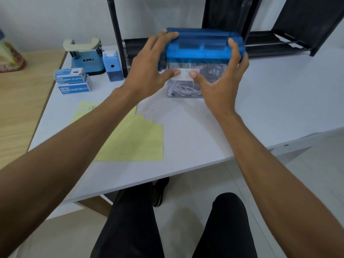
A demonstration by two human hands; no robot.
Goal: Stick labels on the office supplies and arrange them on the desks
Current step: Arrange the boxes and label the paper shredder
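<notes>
Clear plastic shredder box (202,50), blue-lidded, stands well back on the white desk (195,138). The left hand (149,71) and right hand (221,81) grip it wide, fingers over the lid, thumbs pressing the small white label (184,75) on its front. A yellow paper sheet (134,140) lies nearer.

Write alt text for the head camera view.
The left hand and right hand hold a blue-lidded paper shredder on a white desk, thumbs pressing a white label onto its clear front. A yellow sheet and binder clip boxes lie left.
</notes>
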